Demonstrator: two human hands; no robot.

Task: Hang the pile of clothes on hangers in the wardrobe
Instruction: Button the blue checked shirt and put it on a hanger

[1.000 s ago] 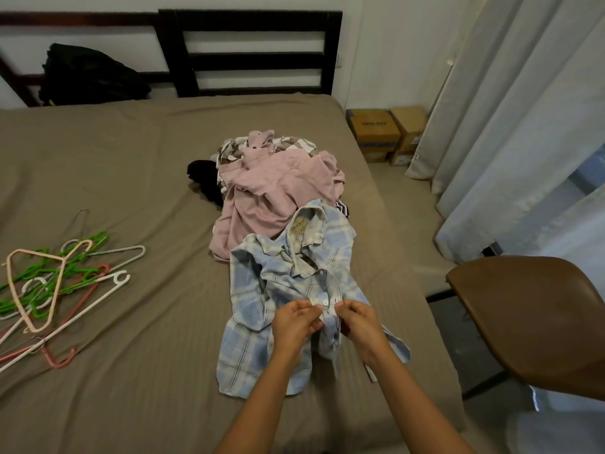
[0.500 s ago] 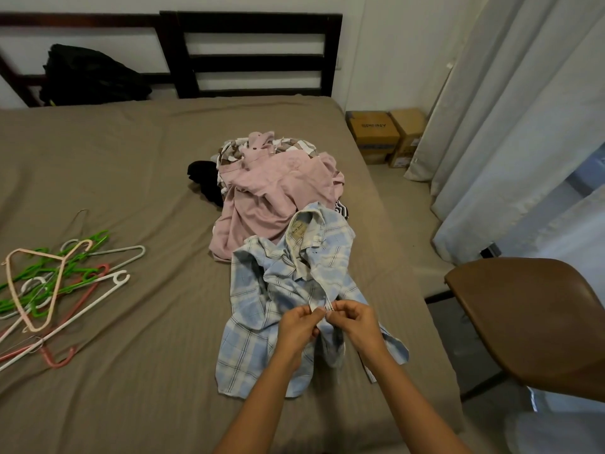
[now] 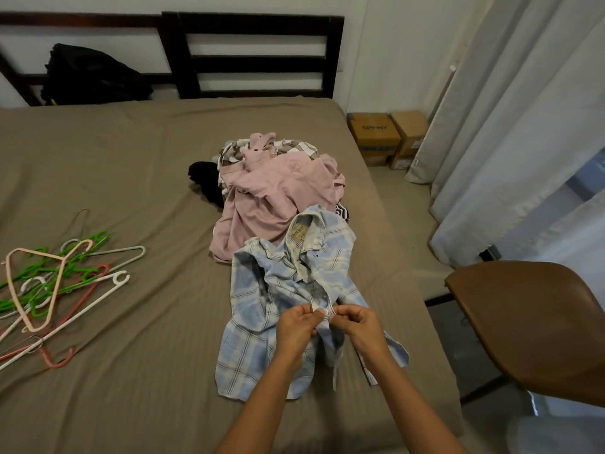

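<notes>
A light blue plaid shirt (image 3: pixel 262 316) lies spread on the brown bed (image 3: pixel 131 165), collar away from me. My left hand (image 3: pixel 296 329) and my right hand (image 3: pixel 358 326) both pinch its button placket near the middle, fingertips almost touching. Behind the shirt lies the pile of clothes (image 3: pixel 278 188): a pink garment on top, a striped piece and something black at its left edge. A heap of plastic hangers (image 3: pixel 52 283), green, white, pink and beige, lies at the left of the bed. No wardrobe is in view.
A dark wooden headboard (image 3: pixel 255 57) stands at the far end, with a black bag (image 3: pixel 91 77) before it. Two cardboard boxes (image 3: pixel 386 139) sit on the floor to the right, beside white curtains (image 3: pixel 523 126). A brown chair seat (image 3: pixel 530 322) juts in at the right.
My hands have drawn closer together on the placket, and the fabric between them has bunched up. The pile and the hangers have not moved.
</notes>
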